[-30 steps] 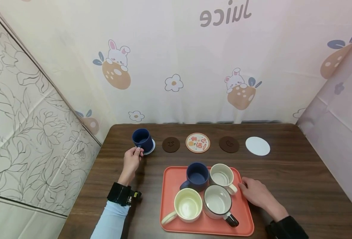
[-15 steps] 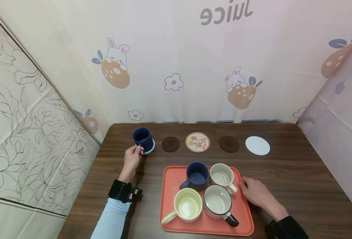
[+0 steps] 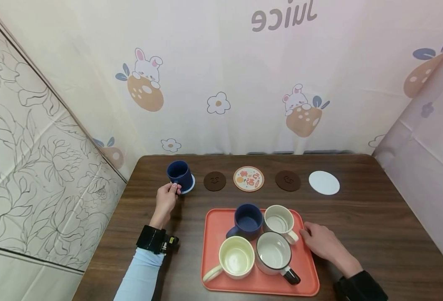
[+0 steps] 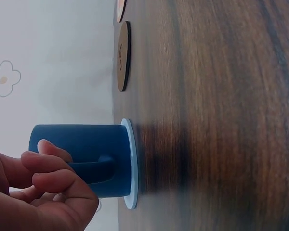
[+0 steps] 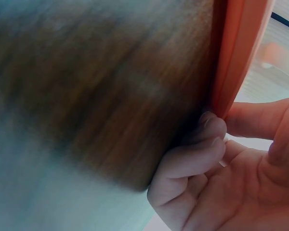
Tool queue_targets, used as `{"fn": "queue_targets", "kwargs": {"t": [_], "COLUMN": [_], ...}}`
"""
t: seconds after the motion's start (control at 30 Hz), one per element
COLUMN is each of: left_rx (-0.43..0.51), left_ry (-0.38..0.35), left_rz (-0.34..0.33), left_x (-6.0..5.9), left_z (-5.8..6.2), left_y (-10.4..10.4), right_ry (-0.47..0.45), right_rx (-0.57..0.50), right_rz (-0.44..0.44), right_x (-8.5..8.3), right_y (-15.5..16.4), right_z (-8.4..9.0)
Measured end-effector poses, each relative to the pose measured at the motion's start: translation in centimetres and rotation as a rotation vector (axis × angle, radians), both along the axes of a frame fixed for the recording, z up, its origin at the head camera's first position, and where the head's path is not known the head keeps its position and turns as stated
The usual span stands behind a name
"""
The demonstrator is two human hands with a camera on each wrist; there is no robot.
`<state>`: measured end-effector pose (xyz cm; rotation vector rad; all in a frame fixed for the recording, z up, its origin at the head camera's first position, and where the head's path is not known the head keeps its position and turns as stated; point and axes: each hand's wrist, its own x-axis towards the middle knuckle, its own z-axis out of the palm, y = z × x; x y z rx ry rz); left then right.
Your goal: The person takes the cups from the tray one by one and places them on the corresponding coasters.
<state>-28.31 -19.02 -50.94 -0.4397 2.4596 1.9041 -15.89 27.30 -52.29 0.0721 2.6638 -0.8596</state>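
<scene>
Blurred table [image 5: 86, 82] hides detail; left hand [image 3: 166, 200] fingers pinch mug [image 3: 179, 174] handle, right hand [image 3: 321, 242] fingers grip tray [image 3: 214, 225].

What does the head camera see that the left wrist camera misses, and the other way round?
Only the head view shows the orange tray with four mugs, the right hand at the tray's right edge, the white coaster and the patterned coaster.

Only the left wrist view shows, close up, the fingers curled at the mug's handle and the mug standing flat on its pale coaster.

Both show the left hand, the blue mug it holds, a brown coaster and the wooden table.
</scene>
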Motion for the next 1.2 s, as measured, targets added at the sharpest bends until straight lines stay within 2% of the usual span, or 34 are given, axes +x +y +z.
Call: {"fn": "queue_targets", "kwargs": {"t": [0.17,0.37,0.67,0.77,0.87,1.0,1.07,1.1,1.2], "left_rx": [0.018,0.053,0.114,0.128,0.091,-0.035,-0.11,-0.14,-0.225], "left_ry": [-0.009,-0.043,-0.069,-0.077,-0.028,0.106,0.175,0.204,0.229], "left_rz": [0.002,-0.053,-0.095,-0.099,-0.027,0.077,0.047,0.008,-0.18], "left_x": [-0.2,-0.4,-0.1,0.4,1.3,3.0,3.9,4.3,5.8], "left_z": [0.0,0.0,0.4,0.5,0.7,1.7,2.4,2.7,3.5], "left_y": [-0.1,-0.6,-1.2,-1.4,-1.4,-0.3,0.8,1.5,3.5], "right_ry": [-0.003,-0.006,0.003,0.009,0.009,0.013,0.02,0.023,0.028], "right_rx": [-0.004,-0.01,-0.011,-0.006,-0.008,-0.006,0.005,0.01,0.019], "right_rz": [-0.001,-0.004,0.001,0.004,0.007,0.017,0.021,0.022,0.025], "right_x": [-0.1,0.0,0.0,0.0,-0.1,-0.1,-0.2,-0.2,-0.2], "right_y": [0.0,0.1,0.1,0.0,0.0,0.1,0.1,0.1,0.2], "right_z": [-0.1,-0.2,-0.2,-0.1,-0.1,-0.1,-0.1,0.0,-0.1]}}
